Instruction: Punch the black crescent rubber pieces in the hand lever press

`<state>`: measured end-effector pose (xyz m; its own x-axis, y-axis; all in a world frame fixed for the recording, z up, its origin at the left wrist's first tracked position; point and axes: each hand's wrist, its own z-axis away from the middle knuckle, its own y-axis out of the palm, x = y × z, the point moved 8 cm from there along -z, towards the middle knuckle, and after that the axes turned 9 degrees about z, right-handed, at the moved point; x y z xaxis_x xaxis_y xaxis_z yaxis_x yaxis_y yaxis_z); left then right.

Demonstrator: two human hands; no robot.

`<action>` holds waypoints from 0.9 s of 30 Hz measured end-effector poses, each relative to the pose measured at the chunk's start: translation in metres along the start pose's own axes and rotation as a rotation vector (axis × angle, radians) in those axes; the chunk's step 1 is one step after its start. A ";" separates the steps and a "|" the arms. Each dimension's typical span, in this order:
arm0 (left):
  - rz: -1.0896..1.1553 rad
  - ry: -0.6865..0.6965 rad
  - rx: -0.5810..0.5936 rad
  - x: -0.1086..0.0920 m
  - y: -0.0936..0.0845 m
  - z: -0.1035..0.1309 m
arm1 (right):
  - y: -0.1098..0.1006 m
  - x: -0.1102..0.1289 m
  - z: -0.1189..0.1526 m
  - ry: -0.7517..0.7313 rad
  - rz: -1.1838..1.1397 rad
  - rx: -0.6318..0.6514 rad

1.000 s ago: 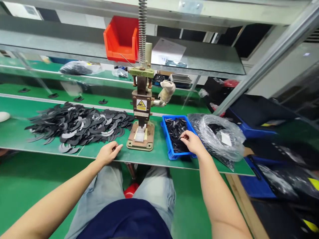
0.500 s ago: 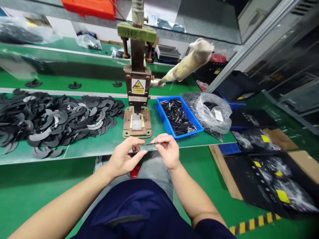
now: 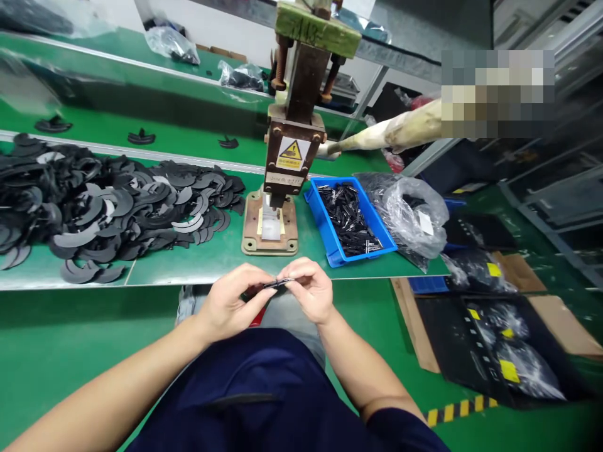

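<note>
A small, thin black plastic piece (image 3: 277,284) is pinched between both hands, just in front of the bench edge. My left hand (image 3: 235,298) has thumb and fingers closed on its left end. On its right end, my right hand (image 3: 311,290) grips with thumb and fingertips. Beyond the hands stands a hand press (image 3: 292,150) with a warning label; a pale block (image 3: 272,225) sits on its base plate. To the right of the press, a blue bin (image 3: 335,254) holds many slim black parts. The piece's exact shape is mostly covered by my fingers.
Curved black plastic parts (image 3: 103,213) lie heaped on the bench's left side. The press lever (image 3: 400,129) juts out to the right. A clear plastic bag (image 3: 414,216) lies beside the bin. Cartons with bagged parts (image 3: 513,351) stand at lower right.
My hands have come closer together, and both now pinch the black piece. The camera view has tilted and shifted, so the press appears farther right and leaning.
</note>
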<state>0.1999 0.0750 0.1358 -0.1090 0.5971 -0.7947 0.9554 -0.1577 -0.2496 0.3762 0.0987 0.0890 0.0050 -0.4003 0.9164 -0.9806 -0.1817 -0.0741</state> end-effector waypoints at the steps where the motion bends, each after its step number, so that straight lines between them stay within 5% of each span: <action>1: -0.004 0.018 -0.004 0.000 -0.001 0.000 | 0.000 -0.001 0.000 0.000 0.015 0.003; 4: -0.029 0.084 0.005 0.007 -0.007 -0.002 | -0.002 0.000 -0.006 0.017 0.071 0.028; 7: -0.118 0.079 -0.024 0.037 -0.024 -0.018 | -0.023 0.021 -0.031 -0.013 0.239 -0.003; 10: -0.250 -0.018 -0.094 0.085 -0.048 -0.046 | -0.064 0.076 -0.078 -0.159 0.335 -0.158; 13: -0.357 -0.101 -0.040 0.129 -0.053 -0.076 | -0.094 0.149 -0.129 -0.381 0.323 -0.280; 15: -0.415 -0.108 0.036 0.147 -0.046 -0.092 | -0.096 0.197 -0.151 -0.599 0.344 -0.296; 17: -0.475 -0.103 0.107 0.156 -0.037 -0.102 | -0.087 0.218 -0.170 -0.595 0.399 -0.245; 21: -0.558 -0.078 0.220 0.159 -0.020 -0.111 | -0.073 0.218 -0.169 -0.523 0.428 -0.269; 27: -0.503 -0.035 0.281 0.163 -0.013 -0.114 | -0.062 0.165 -0.102 -0.604 0.490 -0.324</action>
<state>0.2005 0.2642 0.0725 -0.5448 0.6274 -0.5564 0.6743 -0.0667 -0.7355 0.4174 0.1359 0.2847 -0.4221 -0.7952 0.4353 -0.9065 0.3674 -0.2078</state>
